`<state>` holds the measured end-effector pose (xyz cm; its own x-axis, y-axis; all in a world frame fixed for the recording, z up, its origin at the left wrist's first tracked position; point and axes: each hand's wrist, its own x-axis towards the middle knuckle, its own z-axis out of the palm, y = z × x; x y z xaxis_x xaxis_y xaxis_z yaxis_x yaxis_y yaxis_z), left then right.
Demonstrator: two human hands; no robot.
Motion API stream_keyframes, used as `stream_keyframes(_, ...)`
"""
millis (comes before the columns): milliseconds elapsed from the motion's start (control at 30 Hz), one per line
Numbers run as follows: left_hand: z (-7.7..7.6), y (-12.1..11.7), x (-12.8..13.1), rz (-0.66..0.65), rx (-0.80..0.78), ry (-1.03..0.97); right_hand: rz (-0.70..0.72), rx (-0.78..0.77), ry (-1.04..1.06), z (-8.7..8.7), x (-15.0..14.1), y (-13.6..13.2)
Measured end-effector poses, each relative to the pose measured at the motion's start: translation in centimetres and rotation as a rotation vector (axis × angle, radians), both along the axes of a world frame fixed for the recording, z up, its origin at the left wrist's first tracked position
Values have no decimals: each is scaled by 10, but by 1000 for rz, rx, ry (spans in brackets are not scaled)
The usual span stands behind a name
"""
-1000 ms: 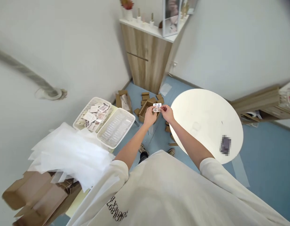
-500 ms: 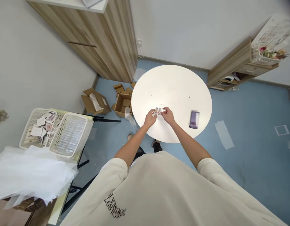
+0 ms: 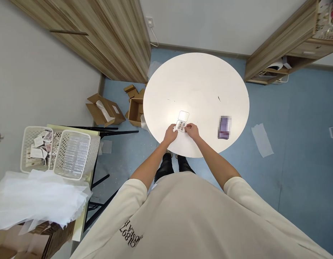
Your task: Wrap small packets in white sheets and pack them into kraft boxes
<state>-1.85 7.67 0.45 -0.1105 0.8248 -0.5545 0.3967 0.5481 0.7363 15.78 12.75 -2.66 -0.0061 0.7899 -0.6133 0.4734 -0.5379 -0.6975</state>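
Left grip (image 3: 170,134), right grip (image 3: 192,131) nearly closed, pinching clear plastic case (image 3: 180,125) over smooth round table (image 3: 196,79).

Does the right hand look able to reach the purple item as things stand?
Probably yes: the right hand, at the open case, has only bare tabletop between it and the purple item.

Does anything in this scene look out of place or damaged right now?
The floor looks untidy: a loose white sheet lies right of the round white table, with cardboard pieces jumbled to its left. The purple item on the table is pixelated, so its condition is unclear. The small open case shows no obvious damage.
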Motion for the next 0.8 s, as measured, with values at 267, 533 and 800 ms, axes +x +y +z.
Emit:
stream_keyframes(267, -8, 2, 1, -2, -16, -64, 64, 67, -93, -2, -4, 7)
stream_keyframes(533, -9, 2, 1, 4, -37, -106, 68, 74, -126, -5, 5, 10)
stream_keyframes(800, -8, 5, 1, 4, -33, -123, -7, 210, -77, -11, 7, 47)
